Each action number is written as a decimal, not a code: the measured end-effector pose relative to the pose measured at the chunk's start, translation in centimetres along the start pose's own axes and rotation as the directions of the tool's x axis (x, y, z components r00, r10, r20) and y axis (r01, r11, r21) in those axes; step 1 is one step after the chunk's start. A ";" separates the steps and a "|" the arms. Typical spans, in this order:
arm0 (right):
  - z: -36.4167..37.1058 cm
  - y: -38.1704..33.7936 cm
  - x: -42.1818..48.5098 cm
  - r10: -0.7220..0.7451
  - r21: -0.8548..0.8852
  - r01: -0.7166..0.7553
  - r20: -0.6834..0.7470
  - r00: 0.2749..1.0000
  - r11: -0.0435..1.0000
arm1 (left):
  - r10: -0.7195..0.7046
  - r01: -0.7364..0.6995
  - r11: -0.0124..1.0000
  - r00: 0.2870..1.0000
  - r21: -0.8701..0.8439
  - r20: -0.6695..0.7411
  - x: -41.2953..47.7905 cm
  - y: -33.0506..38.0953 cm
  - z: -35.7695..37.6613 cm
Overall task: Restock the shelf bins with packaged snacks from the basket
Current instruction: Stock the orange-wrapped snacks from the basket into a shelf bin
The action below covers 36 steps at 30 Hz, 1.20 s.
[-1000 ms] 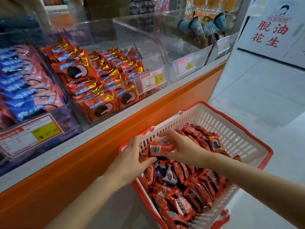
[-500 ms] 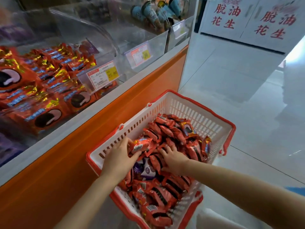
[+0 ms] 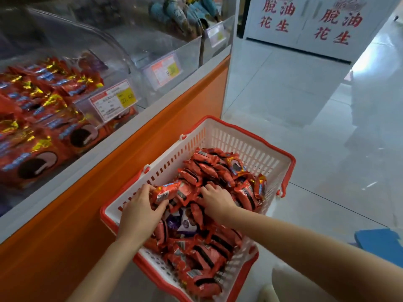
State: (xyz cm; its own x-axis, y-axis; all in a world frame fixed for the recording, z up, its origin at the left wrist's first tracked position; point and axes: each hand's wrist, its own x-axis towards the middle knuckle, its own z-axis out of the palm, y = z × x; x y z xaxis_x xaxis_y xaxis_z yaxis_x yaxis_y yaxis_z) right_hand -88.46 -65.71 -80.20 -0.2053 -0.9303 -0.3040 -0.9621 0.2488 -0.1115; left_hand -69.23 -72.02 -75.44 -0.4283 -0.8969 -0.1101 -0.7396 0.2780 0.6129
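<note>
Both arms reach down into the basket [image 3: 239,144]. The left hand [image 3: 139,211] is by the basket's left wall, thumb and fingers clamped on one red snack pack [image 3: 166,191]. The right hand [image 3: 216,200] is palm-down mid-basket with its fingers dug into the pile of packs [image 3: 196,253]. Can't tell if it's gripping one.

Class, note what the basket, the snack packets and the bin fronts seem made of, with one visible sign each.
Basket: likely moulded plastic, matte white with red rim; slotted walls. Snack packets: probably glossy foil-like film; it crinkles and glints. Bin fronts: clear rigid plastic, perhaps acrylic; contents show through.
</note>
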 end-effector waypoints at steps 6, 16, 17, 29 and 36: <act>-4.9 -2.1 -1.1 -0.105 0.564 0.106 -0.035 0.994 0.819 | -0.079 0.078 0.989 0.997 -0.126 0.000 -1.0 -1.9 -2.4; -10.3 -5.9 -2.8 -0.273 0.981 0.002 0.052 0.961 0.195 | -0.082 0.010 0.928 0.981 -0.372 -0.177 -3.1 0.6 -5.0; -10.7 -6.2 -2.8 -0.289 0.986 -0.013 0.062 0.955 0.168 | -0.066 -0.014 0.936 0.975 -0.351 -0.212 -3.3 0.7 -5.4; -15.2 -9.3 -1.9 -0.372 0.950 0.096 0.022 0.928 0.297 | 0.039 -0.130 0.975 0.897 -0.178 -0.440 -5.1 1.8 -13.0; -18.5 -10.9 -2.2 -0.357 0.989 0.041 0.011 0.934 0.139 | 0.074 -0.226 0.926 0.895 -0.304 -0.439 -7.0 3.4 -16.8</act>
State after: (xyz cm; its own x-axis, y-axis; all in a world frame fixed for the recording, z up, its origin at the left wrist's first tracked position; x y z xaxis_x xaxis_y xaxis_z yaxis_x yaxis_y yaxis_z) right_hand -80.81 -71.42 -60.80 0.1540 -0.9547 -0.2547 0.0356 0.2630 -0.9641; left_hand -60.05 -70.61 -59.45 -0.2102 -0.9335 0.2905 -0.4301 0.3552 0.8300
